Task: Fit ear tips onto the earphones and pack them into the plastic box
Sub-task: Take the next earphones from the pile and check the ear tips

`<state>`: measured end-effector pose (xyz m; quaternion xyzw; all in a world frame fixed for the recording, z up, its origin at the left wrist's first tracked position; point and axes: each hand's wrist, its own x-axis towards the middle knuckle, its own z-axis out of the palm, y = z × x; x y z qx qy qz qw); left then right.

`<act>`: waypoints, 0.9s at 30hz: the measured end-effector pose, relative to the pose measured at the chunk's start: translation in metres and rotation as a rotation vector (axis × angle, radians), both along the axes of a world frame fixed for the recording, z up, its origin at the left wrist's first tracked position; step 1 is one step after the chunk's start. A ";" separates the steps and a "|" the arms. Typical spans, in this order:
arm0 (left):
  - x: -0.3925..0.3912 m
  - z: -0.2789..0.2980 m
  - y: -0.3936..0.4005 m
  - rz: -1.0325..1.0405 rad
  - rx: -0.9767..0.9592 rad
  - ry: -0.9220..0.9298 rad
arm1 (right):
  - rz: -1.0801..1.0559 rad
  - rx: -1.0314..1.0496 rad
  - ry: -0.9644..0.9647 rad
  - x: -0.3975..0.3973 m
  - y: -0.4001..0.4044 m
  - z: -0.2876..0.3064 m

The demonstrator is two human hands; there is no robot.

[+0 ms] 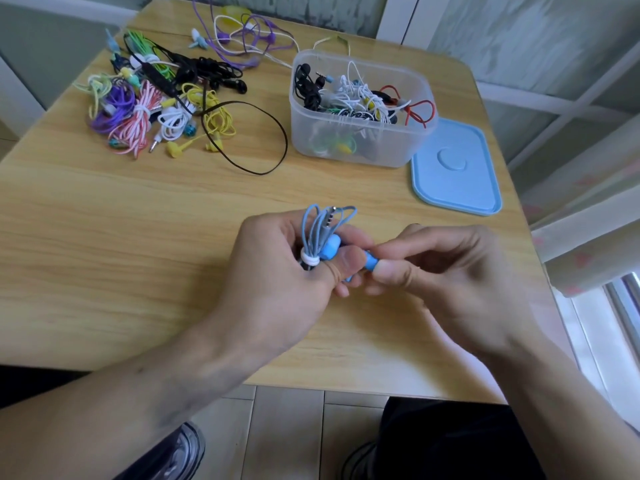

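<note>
Head view, mid-frame: my left hand (pixel 294 265) grips the coiled blue earphones (pixel 320 233), my right hand (pixel 440 268) pinches the blue tip (pixel 371 263) at one bud, while the open box (pixel 360 109) sits upper right, lid (pixel 457 168) touching it, spare earphones (pixel 156 109) upper left.

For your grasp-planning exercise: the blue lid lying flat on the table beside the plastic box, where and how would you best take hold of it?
Pinch the blue lid at its near-right rim, coming from the table's right edge. It lies flat, so only the raised rim offers purchase; the plastic box crowds its far-left corner, while the right side looks free.
</note>
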<state>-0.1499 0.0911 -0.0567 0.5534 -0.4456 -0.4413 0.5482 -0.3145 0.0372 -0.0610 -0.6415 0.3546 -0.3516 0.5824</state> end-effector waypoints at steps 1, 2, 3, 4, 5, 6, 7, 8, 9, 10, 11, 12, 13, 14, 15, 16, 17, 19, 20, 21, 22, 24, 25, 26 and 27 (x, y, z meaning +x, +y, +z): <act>0.001 0.002 0.000 0.007 -0.033 -0.061 | 0.000 0.151 -0.065 0.003 0.002 0.000; 0.001 0.003 0.001 0.012 -0.062 -0.118 | -0.005 0.322 -0.136 0.006 0.004 -0.001; 0.002 0.004 0.001 0.015 -0.089 -0.170 | -0.013 0.477 -0.203 0.009 0.006 -0.001; 0.002 0.004 0.001 0.016 -0.114 -0.216 | -0.023 0.590 -0.257 0.011 0.007 -0.002; 0.002 0.004 0.001 0.014 -0.137 -0.253 | -0.033 0.660 -0.299 0.011 0.009 -0.002; 0.002 0.003 0.001 0.012 -0.156 -0.278 | -0.038 0.701 -0.327 0.012 0.009 -0.002; 0.003 0.001 0.000 0.016 -0.167 -0.291 | -0.044 0.722 -0.346 0.012 0.010 -0.002; 0.003 0.000 0.000 0.021 -0.174 -0.297 | -0.053 0.728 -0.359 0.013 0.011 -0.002; 0.003 0.000 0.000 0.025 -0.182 -0.300 | -0.065 0.715 -0.369 0.014 0.012 -0.001; 0.003 0.000 0.000 0.030 -0.185 -0.297 | -0.080 0.681 -0.372 0.015 0.012 -0.002; 0.003 0.000 -0.001 0.034 -0.185 -0.284 | -0.095 0.619 -0.367 0.016 0.014 -0.002; 0.003 0.001 -0.001 0.044 -0.185 -0.265 | -0.109 0.524 -0.348 0.017 0.014 -0.003; 0.003 0.002 -0.002 0.060 -0.184 -0.243 | -0.130 0.399 -0.311 0.017 0.015 -0.003; 0.002 0.004 -0.003 0.080 -0.181 -0.216 | -0.160 0.252 -0.260 0.018 0.015 -0.003; 0.001 0.005 -0.004 0.101 -0.171 -0.177 | -0.199 0.100 -0.204 0.018 0.015 -0.002; 0.000 0.005 -0.005 0.116 -0.154 -0.126 | -0.237 -0.037 -0.146 0.018 0.015 -0.002; 0.000 0.004 -0.006 0.123 -0.134 -0.074 | -0.270 -0.147 -0.086 0.018 0.015 -0.003; -0.001 0.001 -0.008 0.122 -0.086 0.008 | -0.320 -0.269 0.022 0.017 0.014 -0.004; -0.002 0.000 -0.009 0.116 -0.064 0.037 | -0.334 -0.299 0.052 0.017 0.014 -0.005; -0.002 -0.002 -0.009 0.112 -0.046 0.059 | -0.327 -0.320 0.067 0.016 0.014 -0.006; -0.002 -0.003 -0.010 0.112 -0.032 0.074 | -0.304 -0.342 0.072 0.015 0.014 -0.007; -0.001 -0.004 -0.010 0.118 -0.015 0.089 | -0.255 -0.365 0.073 0.014 0.014 -0.009; 0.000 -0.005 -0.010 0.117 -0.013 0.092 | -0.240 -0.372 0.080 0.012 0.013 -0.009; 0.001 -0.005 -0.011 0.113 -0.015 0.092 | -0.231 -0.390 0.095 0.011 0.012 -0.008; 0.002 -0.005 -0.010 0.105 -0.018 0.093 | -0.229 -0.415 0.116 0.010 0.011 -0.008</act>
